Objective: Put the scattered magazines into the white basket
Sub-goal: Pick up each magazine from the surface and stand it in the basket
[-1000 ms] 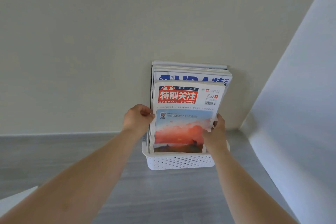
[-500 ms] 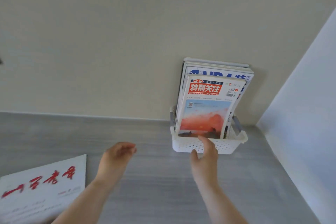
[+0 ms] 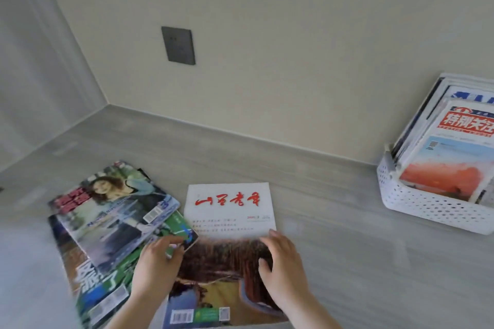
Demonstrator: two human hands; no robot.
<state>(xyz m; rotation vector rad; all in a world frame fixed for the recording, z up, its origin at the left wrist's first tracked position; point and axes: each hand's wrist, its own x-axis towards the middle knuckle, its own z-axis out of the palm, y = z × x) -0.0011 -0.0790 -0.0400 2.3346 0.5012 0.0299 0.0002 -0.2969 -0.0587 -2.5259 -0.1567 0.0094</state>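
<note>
On the grey wood-grain counter (image 3: 334, 262), close to the near edge, lies a white-topped magazine with red brush lettering and a brown landscape photo (image 3: 230, 222), flat and face up. Both hands are over its lower half. The left hand (image 3: 157, 262) is loosely curled with its fingertips at the magazine's left edge, just where a green-covered magazine (image 3: 176, 224) overlaps the pile beside it; whether it has pinched anything yet I cannot tell. The right hand (image 3: 283, 264) is spread open, palm down, resting on the photo near the right edge, holding nothing. To the left, a glossy magazine with a woman on its cover (image 3: 115, 203) lies across the green one and a darker one under it. Far to the right, against the cream wall (image 3: 294, 48), stands the white perforated plastic basket (image 3: 427, 208), already carrying several magazines upright, a red-titled one at the front.

The step in hand looks like picking up the white-topped magazine. Best done, I judge, by sliding a thumb under each long edge, lifting from both sides so the thin cover does not buckle, and checking the green cover is not dragged along. It should then be turned upright and dropped in front of the red-titled one, spine down, with one hand steadying the light basket.
</note>
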